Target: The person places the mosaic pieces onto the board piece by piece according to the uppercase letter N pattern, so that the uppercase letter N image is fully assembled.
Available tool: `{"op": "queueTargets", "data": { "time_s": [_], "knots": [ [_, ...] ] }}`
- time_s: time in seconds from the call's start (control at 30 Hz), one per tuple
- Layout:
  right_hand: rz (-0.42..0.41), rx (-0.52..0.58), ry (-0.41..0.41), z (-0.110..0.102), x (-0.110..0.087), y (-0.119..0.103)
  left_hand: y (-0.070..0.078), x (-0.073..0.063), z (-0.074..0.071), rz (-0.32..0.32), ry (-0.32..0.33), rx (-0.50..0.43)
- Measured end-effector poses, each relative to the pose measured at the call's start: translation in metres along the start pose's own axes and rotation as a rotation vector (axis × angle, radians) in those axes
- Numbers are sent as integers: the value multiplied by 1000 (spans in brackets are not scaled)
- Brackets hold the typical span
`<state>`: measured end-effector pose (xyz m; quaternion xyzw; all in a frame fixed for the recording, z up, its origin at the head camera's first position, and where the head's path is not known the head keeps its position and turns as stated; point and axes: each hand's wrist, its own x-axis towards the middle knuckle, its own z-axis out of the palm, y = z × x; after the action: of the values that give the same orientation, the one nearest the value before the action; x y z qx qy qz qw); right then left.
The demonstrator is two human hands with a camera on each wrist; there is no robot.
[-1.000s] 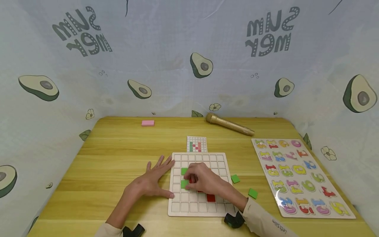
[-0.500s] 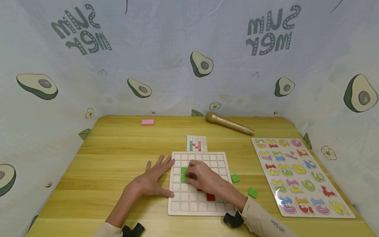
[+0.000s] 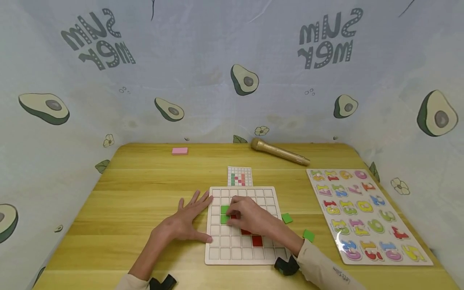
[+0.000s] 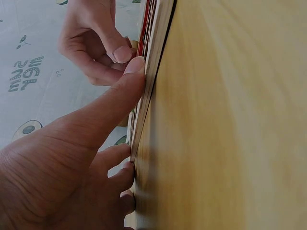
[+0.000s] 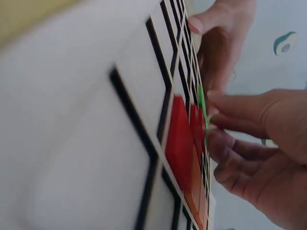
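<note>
A white grid board lies on the wooden table, with two green square tiles in neighbouring cells of one column. My right hand is over the board and pinches the lower green tile at its edges; its fingertips partly hide it. Red tiles sit in cells under and beside this hand, and an orange one shows in the right wrist view. My left hand spreads its fingers along the board's left edge. In the left wrist view its thumb rests on that edge.
Behind the board lies a small pattern card. Loose green tiles lie to the right, near a number puzzle board. A gold microphone and a pink block are at the back.
The lower green tile has moved away from me, up against the other green tile, with my right fingers on it. My left hand has stayed at the board's edge.
</note>
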<state>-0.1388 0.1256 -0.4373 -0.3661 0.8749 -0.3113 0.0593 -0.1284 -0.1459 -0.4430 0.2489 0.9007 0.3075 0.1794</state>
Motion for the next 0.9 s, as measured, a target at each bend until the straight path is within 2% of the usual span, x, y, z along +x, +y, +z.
{"op": "queueTargets", "data": {
  "time_s": [0.3, 0.67, 0.9],
  "knots": [
    [-36, 112, -85, -46, -10, 21, -1, 1, 1, -1, 4, -2],
    [17, 201, -145, -96, -39, 54, -1, -1, 1, -3, 7, -18],
    [53, 275, -205, -114, -55, 77, 0, -1, 0, -1, 9, -16]
  ]
}}
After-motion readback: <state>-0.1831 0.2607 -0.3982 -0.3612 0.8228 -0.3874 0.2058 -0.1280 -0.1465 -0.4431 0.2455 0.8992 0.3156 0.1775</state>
